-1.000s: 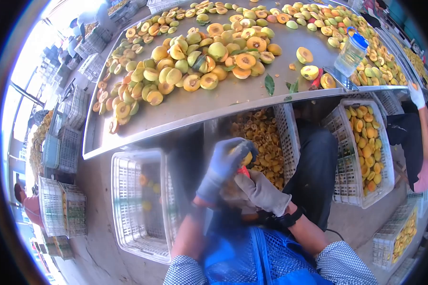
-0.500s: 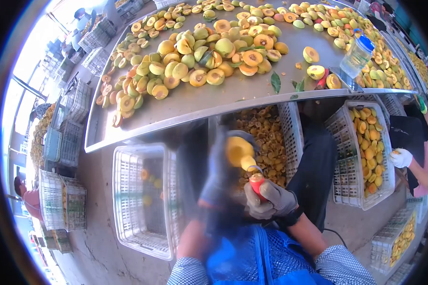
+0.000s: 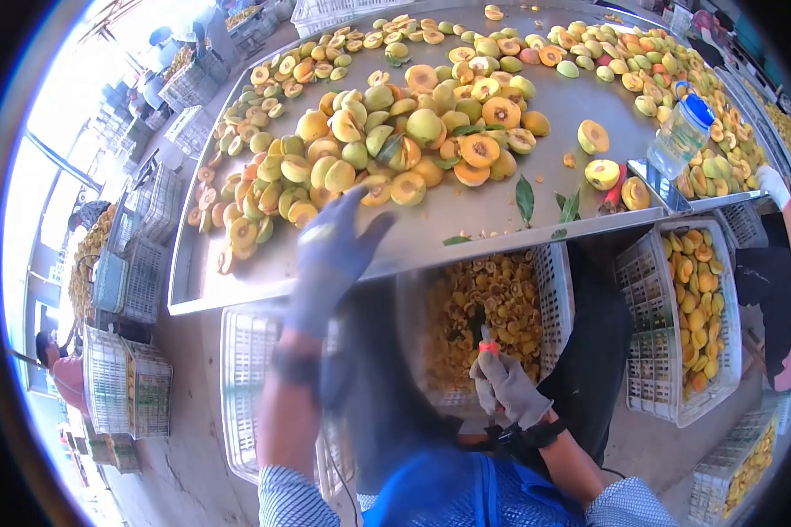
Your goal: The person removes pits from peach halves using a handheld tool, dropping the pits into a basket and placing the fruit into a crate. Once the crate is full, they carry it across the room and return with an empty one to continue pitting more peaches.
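In the head view, the gloved left hand (image 3: 330,246) reaches across the near edge of the desk (image 3: 453,211), toward its near left corner. Its fingers are spread, the thumb well apart from the rest, and hold nothing that shows; the fingertips are at the near side of the heap of fruit (image 3: 424,127), but blur hides whether they touch it. The heap, whole-looking and halved pieces together, lies on the left half of the desk, with more fruit along the far edge and down the right edge.

Below the near edge, the gloved right hand (image 3: 516,391) has its fingers closed around a red-handled tool (image 3: 489,348), the metal end pointing up. Beneath it is a crate (image 3: 554,285) of cut fruit pieces (image 3: 501,290). Another crate (image 3: 650,334), filled with fruit halves (image 3: 699,307), is beside the person's right leg.

Toward the near right corner are a blue-capped bottle (image 3: 679,140), a flat dark device (image 3: 659,184) and leaves (image 3: 525,200). A co-worker's gloved hand (image 3: 772,186) is beside that corner.
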`<state>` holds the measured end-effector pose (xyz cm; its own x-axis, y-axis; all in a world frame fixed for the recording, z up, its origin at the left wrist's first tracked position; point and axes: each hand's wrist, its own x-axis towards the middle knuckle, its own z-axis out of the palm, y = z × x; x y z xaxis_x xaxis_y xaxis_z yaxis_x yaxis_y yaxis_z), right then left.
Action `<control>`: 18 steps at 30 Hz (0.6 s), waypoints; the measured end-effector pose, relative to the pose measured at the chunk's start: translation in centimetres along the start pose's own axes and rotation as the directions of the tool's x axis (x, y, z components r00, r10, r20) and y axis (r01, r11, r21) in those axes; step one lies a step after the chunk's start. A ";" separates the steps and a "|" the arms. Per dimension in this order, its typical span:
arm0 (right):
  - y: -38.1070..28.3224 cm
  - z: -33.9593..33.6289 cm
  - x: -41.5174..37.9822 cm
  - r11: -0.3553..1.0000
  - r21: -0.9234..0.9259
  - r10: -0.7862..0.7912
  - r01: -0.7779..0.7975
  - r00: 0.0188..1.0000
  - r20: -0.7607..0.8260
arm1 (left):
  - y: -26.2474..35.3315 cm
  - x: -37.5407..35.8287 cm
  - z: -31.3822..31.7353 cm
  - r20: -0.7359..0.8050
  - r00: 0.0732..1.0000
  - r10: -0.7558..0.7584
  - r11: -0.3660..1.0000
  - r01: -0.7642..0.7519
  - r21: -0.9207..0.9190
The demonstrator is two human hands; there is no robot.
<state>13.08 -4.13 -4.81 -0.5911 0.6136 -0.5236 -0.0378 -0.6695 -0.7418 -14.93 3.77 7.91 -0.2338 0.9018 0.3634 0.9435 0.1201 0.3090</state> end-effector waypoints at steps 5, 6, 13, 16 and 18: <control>0.3 -0.6 -0.1 0.999 -0.045 0.004 -0.007 0.997 -0.071 | 1.0 6.6 8.1 0.306 0.949 -0.078 0.978 0.014 0.207; 0.1 -0.8 0.0 0.999 -0.047 0.000 -0.004 0.997 -0.072 | 1.2 6.9 8.5 0.340 0.932 -0.123 0.969 0.039 0.242; -7.5 2.1 -0.1 0.959 -0.053 -0.284 0.280 0.954 -0.093 | 3.1 -2.0 1.9 0.137 0.964 0.227 0.926 -0.170 -0.338; -8.6 3.1 2.1 0.899 -0.119 -0.431 0.421 0.899 -0.073 | 5.8 -5.4 1.1 0.234 0.924 0.302 0.910 -0.207 -0.358; -8.5 3.6 1.9 0.927 -0.081 -0.372 0.366 0.924 -0.088 | 6.3 -6.8 1.5 0.225 0.918 0.327 0.836 -0.170 -0.521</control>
<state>9.39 1.23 2.07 -0.4609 0.8530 -0.2447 -0.1862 -0.3625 -0.9132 -7.00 -1.01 6.07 0.1470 0.9604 0.2367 0.7065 -0.2695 0.6544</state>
